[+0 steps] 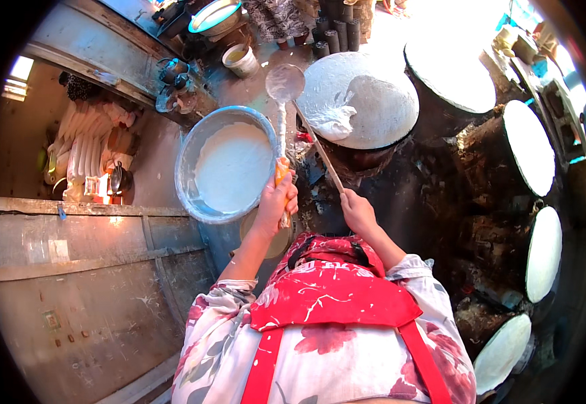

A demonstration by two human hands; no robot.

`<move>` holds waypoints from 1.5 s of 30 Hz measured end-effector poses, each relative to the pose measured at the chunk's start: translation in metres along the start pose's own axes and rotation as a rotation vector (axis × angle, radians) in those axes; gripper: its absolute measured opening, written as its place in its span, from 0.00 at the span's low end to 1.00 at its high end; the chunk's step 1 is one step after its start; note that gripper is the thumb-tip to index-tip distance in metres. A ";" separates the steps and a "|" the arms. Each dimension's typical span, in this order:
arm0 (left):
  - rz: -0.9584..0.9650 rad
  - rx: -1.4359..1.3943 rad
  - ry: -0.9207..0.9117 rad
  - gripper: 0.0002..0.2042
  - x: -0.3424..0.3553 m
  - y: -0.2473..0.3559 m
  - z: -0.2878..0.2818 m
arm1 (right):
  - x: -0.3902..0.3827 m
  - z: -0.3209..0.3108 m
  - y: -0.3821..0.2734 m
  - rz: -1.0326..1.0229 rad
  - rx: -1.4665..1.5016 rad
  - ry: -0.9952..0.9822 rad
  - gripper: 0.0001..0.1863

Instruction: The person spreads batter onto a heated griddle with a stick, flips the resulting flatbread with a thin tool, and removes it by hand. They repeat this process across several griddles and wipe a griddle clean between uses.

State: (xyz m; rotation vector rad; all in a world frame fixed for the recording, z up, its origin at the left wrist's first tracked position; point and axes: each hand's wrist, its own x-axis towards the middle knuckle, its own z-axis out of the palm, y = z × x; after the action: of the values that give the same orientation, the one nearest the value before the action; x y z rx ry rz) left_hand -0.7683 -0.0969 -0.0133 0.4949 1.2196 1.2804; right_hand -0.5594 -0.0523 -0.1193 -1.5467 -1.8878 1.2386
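Observation:
My left hand (277,202) is closed around a batter-coated tool (281,131) with an orange-wrapped grip. In my right hand (358,211) is a long, thin wooden handle (320,149). Both shafts run up to a round, batter-smeared ladle bowl (285,82); which of them carries it, I cannot tell. That bowl is just left of a round griddle (387,101), where pale batter (330,122) lies in a thick patch on the left side. Close to my left hand stands a blue-grey basin (184,172) of white batter.
Several more round, pale-topped griddles (530,148) curve along the right. A white bucket (240,60) and a green-rimmed basin (216,15) stand at the back. Worn wooden boards (98,283) line the left, below a recess with folded pale cloth-like items (94,138).

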 end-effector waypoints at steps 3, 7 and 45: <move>-0.026 -0.047 -0.048 0.13 -0.004 0.005 -0.027 | -0.012 0.019 0.010 0.129 0.114 0.081 0.17; -0.021 -0.029 -0.090 0.13 -0.027 0.006 -0.060 | -0.053 0.010 0.037 0.257 0.238 0.190 0.15; -0.040 0.157 -0.002 0.17 -0.014 0.009 0.038 | -0.038 -0.119 0.100 0.039 -0.333 0.143 0.14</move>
State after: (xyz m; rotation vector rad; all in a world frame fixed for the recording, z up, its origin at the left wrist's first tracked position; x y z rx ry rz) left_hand -0.7369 -0.0947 0.0129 0.5822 1.3278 1.1560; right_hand -0.4000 -0.0432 -0.1310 -1.7924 -2.0538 0.8315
